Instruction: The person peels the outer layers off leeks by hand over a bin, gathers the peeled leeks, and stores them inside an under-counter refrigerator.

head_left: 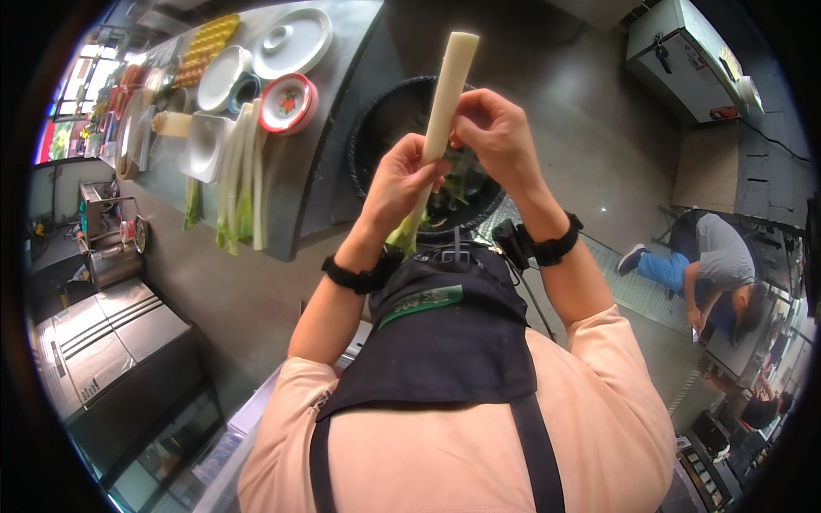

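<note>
My left hand (404,176) is wrapped around the middle of a thick leek stalk (450,86). The white cut end points up and away from me, and the green end hangs down toward my apron. At the stalk's right edge, my right hand (490,131) has its thumb and fingertips pinched against the surface; whether they hold a loose layer cannot be made out. Beneath both hands stands a round black bin (362,141), apparently bag-lined, with green leaf scraps (458,183) inside.
On the steel table (333,77) at left lie several leeks (240,173), a red-rimmed enamel bowl (287,106), a white lidded container (293,42) and a yellow egg tray (208,45). A white chest freezer (686,64) stands far right. A seated person (721,256) is at right.
</note>
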`<act>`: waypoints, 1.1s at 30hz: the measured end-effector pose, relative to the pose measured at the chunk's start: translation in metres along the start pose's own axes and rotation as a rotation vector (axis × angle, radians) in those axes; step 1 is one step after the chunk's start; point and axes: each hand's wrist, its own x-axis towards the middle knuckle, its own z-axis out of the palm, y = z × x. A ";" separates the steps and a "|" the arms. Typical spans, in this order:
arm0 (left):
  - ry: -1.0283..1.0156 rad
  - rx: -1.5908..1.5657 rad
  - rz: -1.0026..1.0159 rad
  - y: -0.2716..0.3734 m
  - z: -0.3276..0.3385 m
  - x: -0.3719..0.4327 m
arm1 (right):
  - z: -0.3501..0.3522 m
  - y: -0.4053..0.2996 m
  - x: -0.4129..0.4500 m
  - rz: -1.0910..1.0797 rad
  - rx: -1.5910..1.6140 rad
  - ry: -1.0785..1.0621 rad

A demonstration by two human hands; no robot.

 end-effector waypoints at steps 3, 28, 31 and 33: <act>-0.030 -0.001 0.012 0.001 -0.004 -0.002 | 0.000 0.002 0.003 0.003 -0.058 -0.010; -0.042 -0.016 0.067 0.001 -0.010 -0.006 | 0.002 0.017 0.011 0.074 0.235 -0.338; -0.070 -0.056 0.091 0.003 -0.012 -0.005 | 0.005 0.023 0.005 0.179 0.479 -0.329; -0.073 -0.029 0.080 0.004 -0.018 -0.005 | 0.008 0.024 0.003 0.212 0.535 -0.246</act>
